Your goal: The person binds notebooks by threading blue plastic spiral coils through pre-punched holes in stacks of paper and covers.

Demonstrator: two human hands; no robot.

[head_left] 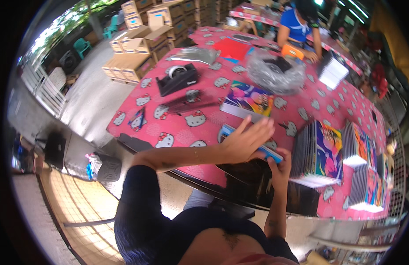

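My left hand [249, 139] lies across the top of a narrow blue and white item [270, 153], fingers stretched out flat and pointing right. That item may be a thin bundle or book seen edge-on; the hand hides much of it. At its right end, my right hand [282, 165] pinches it between thumb and fingers. Just beyond my hands is a small pile of colourful notebooks [248, 99]. To the right of my right hand stands a tall stack of notebooks [317, 152] with bright printed covers.
More notebook stacks [367, 190] stand at the right edge of the pink patterned tablecloth [169, 126]. A black tape dispenser [178, 79], clear plastic bag [275, 73] and red sheet [233, 47] lie farther back. Across the table sits a person in blue [295, 26]. Cardboard boxes [129, 66] stand behind.
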